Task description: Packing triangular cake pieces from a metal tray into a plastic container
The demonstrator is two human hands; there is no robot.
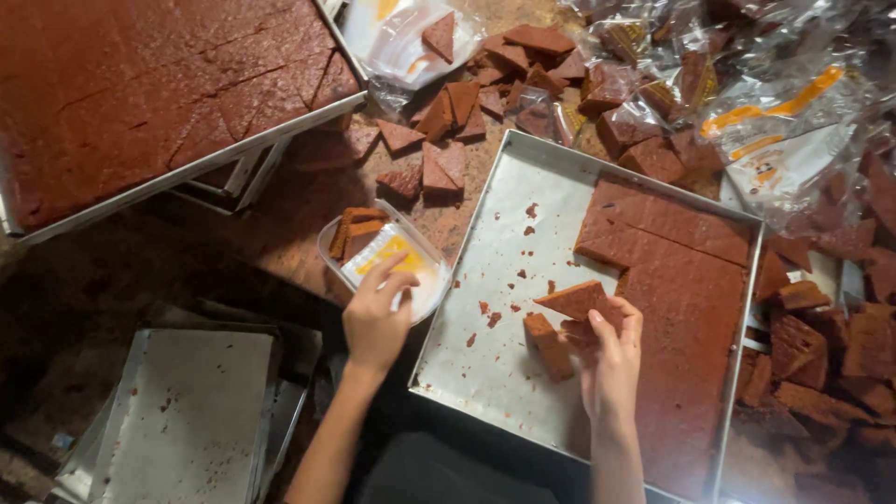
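Note:
My right hand (pixel 611 355) grips a triangular slice of brown cake (pixel 581 301) over a metal baking tray (pixel 509 191). A second cut slice (pixel 548 343) lies on the tray just left of that hand. The tray's right half holds a scored brown cake slab (pixel 686 299); its left half is bare paper with crumbs. My left hand (pixel 376 315) rests its fingers on a clear plastic packet (pixel 397 257) that lies left of the tray, with two or three slices tucked into its far end.
A large tray with an uncut brown cake slab (pixel 140 84) sits at the upper left. Loose triangular slices (pixel 448 131) lie above the working tray. Bagged slices (pixel 709 84) pile at the upper right, more loose pieces (pixel 812 355) at the right. Stacked paper-lined trays (pixel 187 411) stand at the lower left.

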